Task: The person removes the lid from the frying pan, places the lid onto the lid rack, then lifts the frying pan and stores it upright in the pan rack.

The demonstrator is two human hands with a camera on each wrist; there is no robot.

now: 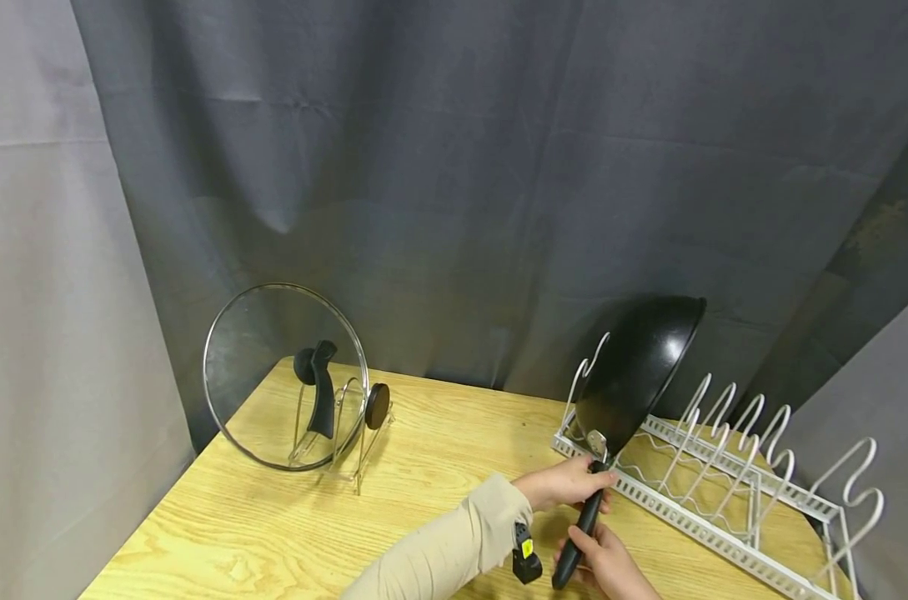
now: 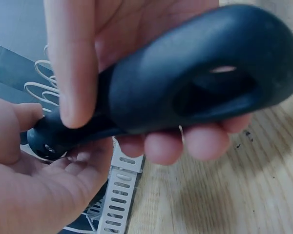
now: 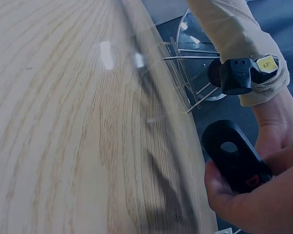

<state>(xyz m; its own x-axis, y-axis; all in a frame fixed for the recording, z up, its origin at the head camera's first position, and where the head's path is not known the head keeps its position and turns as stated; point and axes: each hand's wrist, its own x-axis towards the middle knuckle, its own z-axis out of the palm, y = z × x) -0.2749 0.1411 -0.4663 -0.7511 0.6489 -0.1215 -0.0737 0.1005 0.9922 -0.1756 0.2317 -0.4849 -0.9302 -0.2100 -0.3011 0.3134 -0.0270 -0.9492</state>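
A black wok stands tilted on its edge at the left end of a white rack, its outer side toward me. My left hand grips the wok's black handle close to the metal bracket. Lower down, near the handle's end, my right hand holds it with the thumb along the side. In the left wrist view the handle's end with its hanging hole is close up, with fingers curled beneath it. Whether the wok's lower edge bears on the rack is hidden.
At the left of the wooden table, a glass lid with a black handle leans in a wire stand; a dark round knob is beside it. The rack's white wire dividers rise to the right of the wok. A grey curtain hangs behind.
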